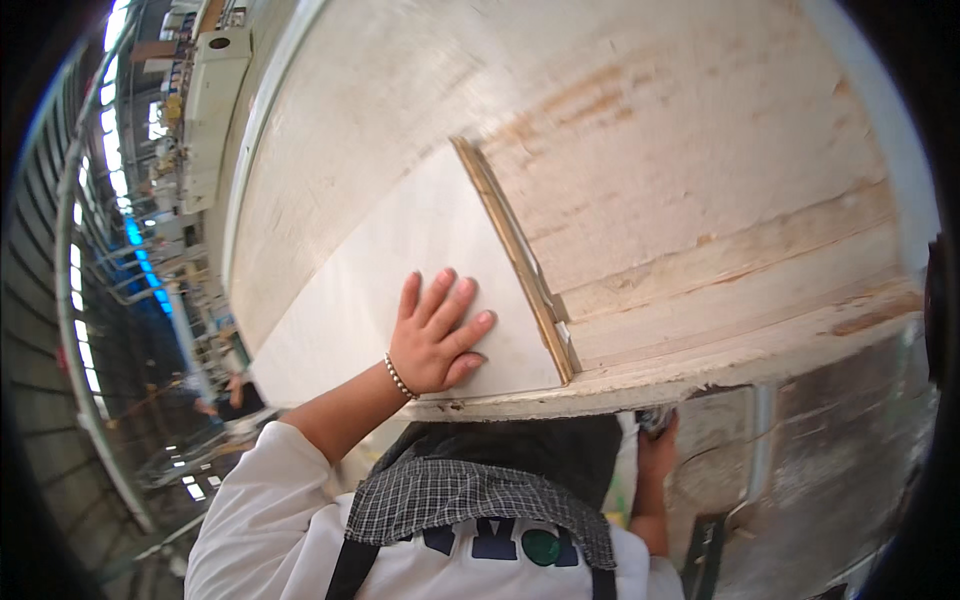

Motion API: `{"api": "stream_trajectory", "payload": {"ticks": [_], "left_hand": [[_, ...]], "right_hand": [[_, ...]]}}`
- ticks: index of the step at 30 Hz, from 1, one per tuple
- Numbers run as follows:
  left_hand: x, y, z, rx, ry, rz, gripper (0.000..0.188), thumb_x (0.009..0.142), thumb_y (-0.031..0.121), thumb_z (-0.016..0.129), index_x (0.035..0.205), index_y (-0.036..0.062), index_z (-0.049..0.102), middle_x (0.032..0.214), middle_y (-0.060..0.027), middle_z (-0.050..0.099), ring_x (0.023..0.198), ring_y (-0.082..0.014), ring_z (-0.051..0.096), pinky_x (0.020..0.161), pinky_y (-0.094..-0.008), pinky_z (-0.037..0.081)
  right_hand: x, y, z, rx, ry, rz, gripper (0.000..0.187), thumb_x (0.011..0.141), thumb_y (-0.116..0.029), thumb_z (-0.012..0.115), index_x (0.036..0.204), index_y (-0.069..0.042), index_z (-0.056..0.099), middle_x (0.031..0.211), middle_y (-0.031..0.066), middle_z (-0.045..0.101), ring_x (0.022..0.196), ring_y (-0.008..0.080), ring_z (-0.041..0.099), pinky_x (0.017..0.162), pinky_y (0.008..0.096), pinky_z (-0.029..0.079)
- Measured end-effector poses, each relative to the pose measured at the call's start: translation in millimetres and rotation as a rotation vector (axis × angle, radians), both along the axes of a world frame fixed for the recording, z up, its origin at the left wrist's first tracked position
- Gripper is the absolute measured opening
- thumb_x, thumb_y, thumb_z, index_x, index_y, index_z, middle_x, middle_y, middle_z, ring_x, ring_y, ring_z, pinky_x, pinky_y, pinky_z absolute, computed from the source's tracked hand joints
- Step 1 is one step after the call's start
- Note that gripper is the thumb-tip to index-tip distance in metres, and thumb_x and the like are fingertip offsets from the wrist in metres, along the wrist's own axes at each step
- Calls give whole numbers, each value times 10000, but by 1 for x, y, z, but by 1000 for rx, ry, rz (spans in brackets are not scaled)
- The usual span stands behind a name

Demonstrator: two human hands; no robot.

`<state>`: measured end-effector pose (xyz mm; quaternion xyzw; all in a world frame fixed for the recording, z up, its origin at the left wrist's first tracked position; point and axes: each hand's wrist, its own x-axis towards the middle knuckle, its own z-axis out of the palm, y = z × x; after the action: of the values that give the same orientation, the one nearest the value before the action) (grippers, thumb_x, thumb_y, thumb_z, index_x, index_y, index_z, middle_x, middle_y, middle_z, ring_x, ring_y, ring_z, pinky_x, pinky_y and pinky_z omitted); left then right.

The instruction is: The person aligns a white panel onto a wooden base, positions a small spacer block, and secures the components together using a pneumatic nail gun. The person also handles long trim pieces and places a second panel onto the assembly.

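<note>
The left hand (435,345) lies palm down on the white panel (350,290), digits fanned wide, nothing gripped, simply resting on its face. The right hand (657,450) is low beside the body, just past the desk's front edge, next to a small dark and grey object (655,420); it seems curled toward that object, but I cannot tell how far it is closed or whether it has hold of it. The panel lies flat on the desk (700,150), left of the middle, its near edge along the desk's front edge and its layered brown side (515,260) facing right. The step in hand looks like steadying the panel; to do it well, I would press evenly through palm and fingers, with the weight straight down so that the panel does not skid on the worn surface, and the fingertips well inside that layered side. Squaring the near edge against the desk's front would help too. As for pose, the left elbow bends out to the side in a white sleeve (255,510), the forearm slants inward, and the fingers point away from the body with the thumb toward the right; a beaded bracelet (398,378) circles the wrist. The right forearm runs up close to the torso, beside the dark apron (480,500). Farther out, at the left, stands a pale cabinet-like unit (215,100).
</note>
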<state>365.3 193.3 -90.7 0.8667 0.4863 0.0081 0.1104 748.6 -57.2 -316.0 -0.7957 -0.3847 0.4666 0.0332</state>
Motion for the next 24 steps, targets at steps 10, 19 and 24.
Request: {"api": "stream_trajectory", "payload": {"ticks": [10, 19, 24], "left_hand": [[-299, -181, -8, -32, 200, 300, 647, 889, 427, 585, 1475, 196, 440, 1609, -114, 272, 1507, -350, 158, 1173, -618, 58], [-231, 44, -21, 268, -254, 313, 731, 895, 432, 635, 1502, 126, 364, 1600, -130, 264, 1483, -392, 187, 1166, -588, 181], [-119, 184, 0, 358, 196, -191, 644, 931, 267, 576, 1523, 298, 323, 1590, -38, 317, 1479, -260, 265, 1154, -585, 237]], "right_hand": [[-51, 15, 112, 81, -83, -214, 830, 794, -214, 728, 1492, -14, 325, 1273, 259, 587, 1037, 398, 645, 878, 456, 508], [-86, -56, 177, 201, -255, -576, 657, 799, -98, 682, 1392, -6, 414, 856, 166, 636, 580, 234, 620, 511, 370, 485], [-85, -66, 145, 320, -413, -195, 680, 774, -279, 712, 1341, 19, 485, 874, 185, 659, 794, 323, 656, 736, 479, 525]]}}
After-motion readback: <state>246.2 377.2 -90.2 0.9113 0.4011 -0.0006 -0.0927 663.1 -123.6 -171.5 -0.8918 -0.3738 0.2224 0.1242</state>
